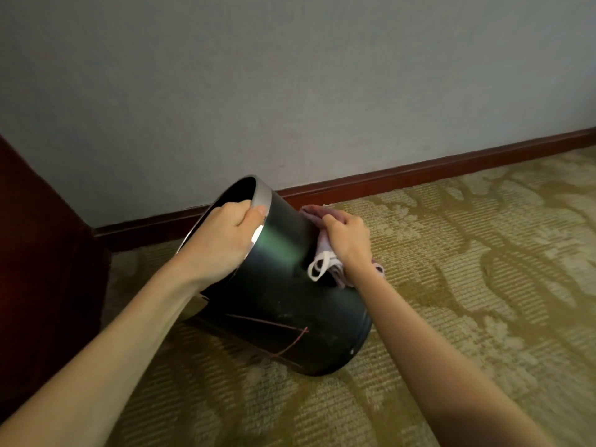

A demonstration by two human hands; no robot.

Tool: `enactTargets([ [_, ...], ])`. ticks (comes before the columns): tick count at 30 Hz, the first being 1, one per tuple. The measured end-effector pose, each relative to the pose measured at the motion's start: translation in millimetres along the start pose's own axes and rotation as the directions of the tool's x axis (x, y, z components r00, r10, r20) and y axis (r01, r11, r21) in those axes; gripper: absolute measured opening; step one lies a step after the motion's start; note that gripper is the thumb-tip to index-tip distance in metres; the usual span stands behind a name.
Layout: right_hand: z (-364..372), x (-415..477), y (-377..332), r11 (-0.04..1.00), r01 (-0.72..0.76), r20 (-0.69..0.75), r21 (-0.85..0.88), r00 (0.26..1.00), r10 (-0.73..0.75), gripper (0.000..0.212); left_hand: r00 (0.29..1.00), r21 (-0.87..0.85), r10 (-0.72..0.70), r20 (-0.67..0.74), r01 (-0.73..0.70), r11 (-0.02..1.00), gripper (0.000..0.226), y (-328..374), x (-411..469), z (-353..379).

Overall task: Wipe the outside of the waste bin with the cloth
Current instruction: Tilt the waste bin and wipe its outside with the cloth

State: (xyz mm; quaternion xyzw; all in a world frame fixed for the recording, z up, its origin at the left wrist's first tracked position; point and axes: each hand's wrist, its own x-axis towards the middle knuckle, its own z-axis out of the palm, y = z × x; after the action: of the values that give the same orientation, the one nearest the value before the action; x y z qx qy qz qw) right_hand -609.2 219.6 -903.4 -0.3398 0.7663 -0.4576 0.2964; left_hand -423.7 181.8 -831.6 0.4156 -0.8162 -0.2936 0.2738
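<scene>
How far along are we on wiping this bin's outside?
Done: cannot tell which parts are already clean. In hand: the left hand grips the rim, tilting the waste bin on the carpet, while the right hand presses the cloth against its upper right side. Left: probably the lower wall near the base, where thin reddish lines and specks show.

The dark, silver-rimmed waste bin (283,285) tilts on its base edge on the carpet (451,285). The bunched pink cloth (324,245) touches its side.
</scene>
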Motion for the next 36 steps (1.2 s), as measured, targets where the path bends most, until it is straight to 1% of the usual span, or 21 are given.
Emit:
enactTargets([
  [3,0.4,29.8,6.8,0.996,-0.003,0.171,-0.091,0.985,0.018,0.033,1.000,-0.028,0.005,0.017,-0.005,1.000,0.043,-3.7,-5.3,-1.2],
  [5,3.5,43.7,11.2,0.988,-0.010,0.207,-0.152,0.977,0.041,0.034,1.000,-0.041,0.001,0.008,-0.001,0.999,0.042,-6.2,-5.8,-2.5],
  [6,5.0,46.8,12.7,0.989,-0.012,0.205,-0.149,0.978,0.043,0.034,1.000,-0.039,-0.003,-0.004,0.003,0.999,0.042,-7.6,-4.8,-3.2],
  [11,5.6,30.9,12.9,0.998,0.065,0.163,-0.017,0.985,-0.061,0.038,1.000,-0.035,0.003,-0.010,-0.003,0.999,0.054,-15.9,3.1,-9.3],
  [14,5.1,8.6,13.0,0.992,0.127,0.062,-0.008,0.990,-0.126,0.041,0.999,-0.036,-0.033,-0.008,0.032,0.999,0.053,-22.1,8.5,-13.1],
  [16,6.7,-8.6,14.1,0.987,0.152,-0.056,-0.047,0.986,-0.155,0.044,0.998,-0.026,-0.059,-0.010,0.059,0.998,0.049,-25.4,12.0,-14.4],
  [18,9.4,-26.5,15.7,0.982,0.144,-0.164,-0.122,0.973,-0.164,0.046,0.997,-0.027,-0.075,-0.017,0.074,0.997,0.047,-28.0,14.4,-16.0],
  [21,17.7,-55.5,24.2,0.968,0.138,-0.248,-0.208,0.950,-0.189,0.054,0.997,-0.024,-0.074,-0.035,0.074,0.997,0.045,-28.5,17.4,-17.5],
  [24,28.9,-82.1,36.6,0.948,0.187,-0.318,-0.257,0.910,-0.266,0.063,0.995,0.000,-0.095,-0.042,0.095,0.995,0.046,-28.0,22.2,-17.6],
  [27,31.3,-80.9,38.9,0.940,0.197,-0.310,-0.278,0.908,-0.282,0.068,0.992,0.018,-0.117,-0.047,0.118,0.993,0.044,-27.3,28.2,-17.5],
  [29,25.5,-65.4,33.3,0.945,0.185,-0.274,-0.268,0.926,-0.259,0.066,0.988,0.026,-0.138,-0.070,0.140,0.990,0.041,-24.8,32.5,-16.9],
  [31,18.1,-49.0,26.6,0.949,0.170,-0.225,-0.264,0.946,-0.232,0.060,0.984,0.061,-0.151,-0.097,0.157,0.986,0.045,-20.2,35.1,-16.0],
  [34,11.5,-38.7,19.8,0.951,0.178,-0.172,-0.252,0.959,-0.225,0.057,0.986,0.164,-0.102,-0.135,0.124,0.979,0.048,-16.4,28.3,-17.6],
  [36,8.6,-35.9,17.3,0.958,0.192,-0.155,-0.212,0.961,-0.227,0.056,0.989,0.202,-0.008,-0.151,0.038,0.979,0.043,-22.6,11.9,-21.6],
])
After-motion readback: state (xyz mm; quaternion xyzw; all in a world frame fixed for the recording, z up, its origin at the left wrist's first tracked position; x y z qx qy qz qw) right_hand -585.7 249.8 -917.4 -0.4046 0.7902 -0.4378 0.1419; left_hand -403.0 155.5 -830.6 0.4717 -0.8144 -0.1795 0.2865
